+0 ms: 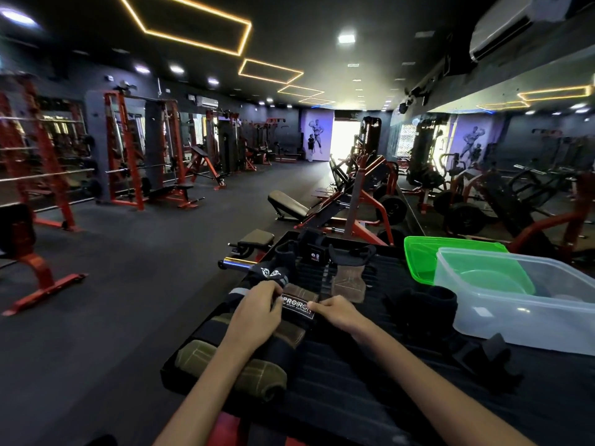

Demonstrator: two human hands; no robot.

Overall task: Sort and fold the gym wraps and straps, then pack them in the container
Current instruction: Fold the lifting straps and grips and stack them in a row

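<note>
pinching a labelled wrap [297, 306] (black) between left hand [257, 312] and right hand [338, 313].

Both bare forearms reach forward from the bottom of the view and converge toward the middle, hands close together but not touching. Left hand [256, 312]: palm down, fingers curled over the left end of a black strap with a white "PROIRON" label [297, 306], gripping it. Right hand [338, 312]: knuckles up, fingertips pinching the strap's right edge, wrist roughly straight.
</note>
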